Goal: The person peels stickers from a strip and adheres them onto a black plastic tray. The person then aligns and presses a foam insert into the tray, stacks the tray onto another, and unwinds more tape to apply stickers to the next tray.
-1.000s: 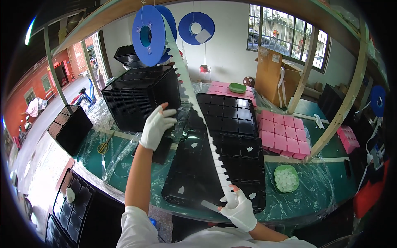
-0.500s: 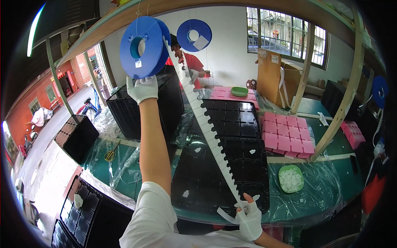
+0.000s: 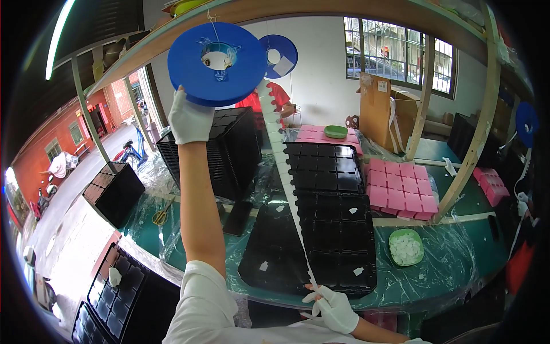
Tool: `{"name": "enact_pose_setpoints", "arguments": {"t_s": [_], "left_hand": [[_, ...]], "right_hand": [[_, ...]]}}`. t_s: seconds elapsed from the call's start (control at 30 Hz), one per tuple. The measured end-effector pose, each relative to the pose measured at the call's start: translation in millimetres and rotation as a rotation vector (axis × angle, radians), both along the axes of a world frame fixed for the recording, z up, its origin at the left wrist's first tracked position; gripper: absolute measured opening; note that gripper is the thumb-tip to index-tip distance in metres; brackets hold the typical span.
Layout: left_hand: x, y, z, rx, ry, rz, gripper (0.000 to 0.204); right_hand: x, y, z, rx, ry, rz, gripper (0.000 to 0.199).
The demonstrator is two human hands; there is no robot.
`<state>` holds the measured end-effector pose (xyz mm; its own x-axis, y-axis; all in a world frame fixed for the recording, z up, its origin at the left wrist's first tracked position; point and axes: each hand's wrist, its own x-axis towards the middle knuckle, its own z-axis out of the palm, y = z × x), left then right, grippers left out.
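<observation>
A large blue reel [image 3: 189,69] hangs by a wire from the overhead beam, tilted so its flat face shows. My left hand [image 3: 192,119], in a white glove, grips the reel's lower left rim, thumb on the front and the other fingers partly hidden. A long white strip with a notched edge [image 3: 282,155] runs down from the reel across the black trays. My right hand [image 3: 335,309], also gloved, pinches the strip's lower end at the table's near edge. Black compartment trays [image 3: 335,241] lie beneath the strip, with several small white pieces [image 3: 358,271] on them.
A green bowl of whitish pieces [image 3: 405,247] stands right of the trays. Pink trays [image 3: 401,186] lie behind it. Stacked black trays [image 3: 217,155] stand left, near scissors [image 3: 161,215]. Wooden posts [image 3: 467,166] rise from the table. A person in red [image 3: 279,94] is behind the reel.
The reel has turned and tilted, showing more of its face, with my left hand still at its rim. My right hand has shifted left and slightly down, and the strip hangs steeper.
</observation>
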<state>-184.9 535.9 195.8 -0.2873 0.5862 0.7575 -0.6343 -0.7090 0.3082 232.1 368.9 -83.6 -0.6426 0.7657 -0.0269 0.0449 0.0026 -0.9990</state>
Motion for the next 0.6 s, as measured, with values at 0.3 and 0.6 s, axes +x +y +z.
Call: {"name": "enact_pose_setpoints", "arguments": {"t_s": [0.3, 0.6], "left_hand": [[31.9, -11.0, 28.6, 0.003, 0.139, 0.287, 0.048], [87.6, -16.8, 56.8, -0.041, 0.472, 0.935, 0.049]], "right_hand": [[6.3, -8.6, 18.6, -0.127, -0.009, 0.011, 0.038], [8.5, -15.0, 17.5, -0.315, 0.022, -0.042, 0.048]]}}
